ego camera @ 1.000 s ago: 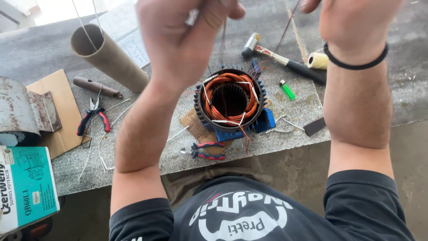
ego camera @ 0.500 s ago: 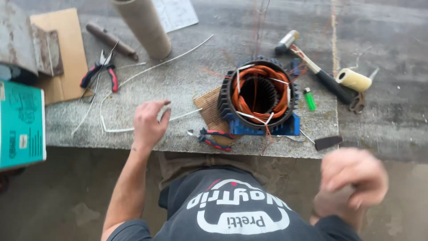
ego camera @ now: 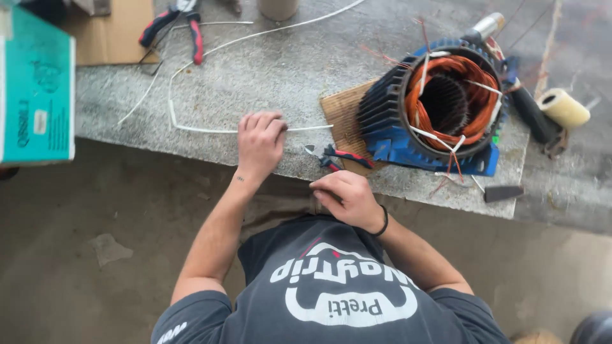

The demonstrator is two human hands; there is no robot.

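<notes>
Fingers (ego camera: 262,121) of the left hand (ego camera: 260,145) are curled together and pressed down on a thin white tube (ego camera: 210,130), pinning it flat against the grey stone bench (ego camera: 268,70). From that grip I see the tube run left along the bench, bend upward, then sweep away toward the far edge. Its short free end points right, toward a brown cardboard pad (ego camera: 341,114).

Right hand (ego camera: 344,196) sits at the near edge of the bench with its fingers bent inward; from my view I cannot tell whether they close on anything. Just above it lie small cutters with red and blue handles (ego camera: 341,157), touching the pad's near corner.

On the pad stands a blue finned motor housing (ego camera: 398,127), tilted, with copper windings (ego camera: 459,83) inside and white sleeves across them. Right of it lie a dark-handled hammer (ego camera: 532,114) and a yellowish roll (ego camera: 562,108). At the far left are red-handled pliers (ego camera: 175,22) and a teal box (ego camera: 35,95).
</notes>
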